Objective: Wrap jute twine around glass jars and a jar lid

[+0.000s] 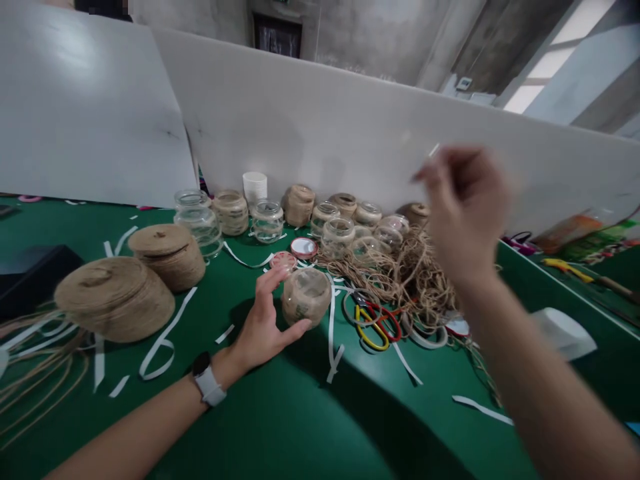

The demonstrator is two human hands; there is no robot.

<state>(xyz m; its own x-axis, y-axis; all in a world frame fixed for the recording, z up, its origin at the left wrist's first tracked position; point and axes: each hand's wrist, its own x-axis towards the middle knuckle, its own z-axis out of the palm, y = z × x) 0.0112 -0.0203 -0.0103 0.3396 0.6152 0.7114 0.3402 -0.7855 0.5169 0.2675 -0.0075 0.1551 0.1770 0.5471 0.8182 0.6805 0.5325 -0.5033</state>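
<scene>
My left hand (265,323), with a watch on its wrist, is wrapped round the left side of a glass jar (306,300). The jar stands upright on the green table and has a tan covering round its body. My right hand (465,200) is raised at the right, well above the table and blurred by motion. Its fingers are pinched together on a small pale strip (434,151). Just right of the jar lie scissors (373,327) with yellow and red handles.
Glass jars (267,221) line the white partition (300,113). Two twine-wrapped lidded pots (115,300) stand at the left. A tangled twine heap (420,273) lies right of centre. White strips (163,340) are scattered on the green table (280,427). A white cup (565,332) lies at the right.
</scene>
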